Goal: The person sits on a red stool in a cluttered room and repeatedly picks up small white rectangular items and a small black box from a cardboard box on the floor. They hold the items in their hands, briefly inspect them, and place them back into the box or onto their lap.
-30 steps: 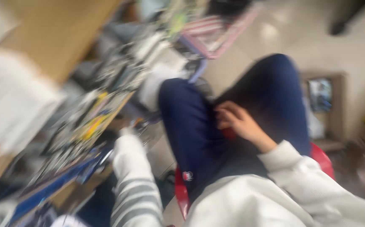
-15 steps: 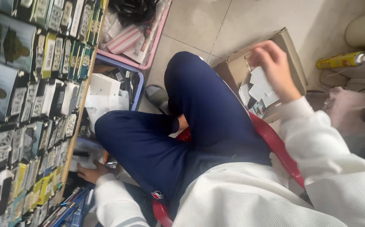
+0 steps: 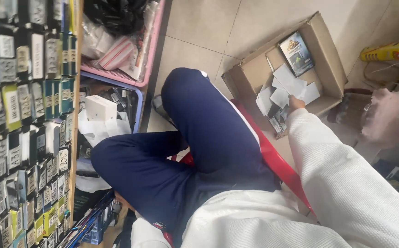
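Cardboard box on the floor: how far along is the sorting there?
Done: one printed packet and several white cards already lie in the cardboard box. In hand: the right hand reaches into the box, at the cards; its grip is hidden. Left: the shelf of small packets looks full. Left hand out of view.

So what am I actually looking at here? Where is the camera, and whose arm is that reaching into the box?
There is no machine here. The single picture comes from a camera worn on a person's head, looking down at their own body. They sit on a red stool with dark blue trousers crossed. The white sleeve belongs to their right hand, which reaches into an open cardboard box on the tiled floor and touches loose white paper slips; whether it grips one I cannot tell. A small printed packet lies in the box too. The left hand is out of view. On the left stands a shelf of small packaged goods.
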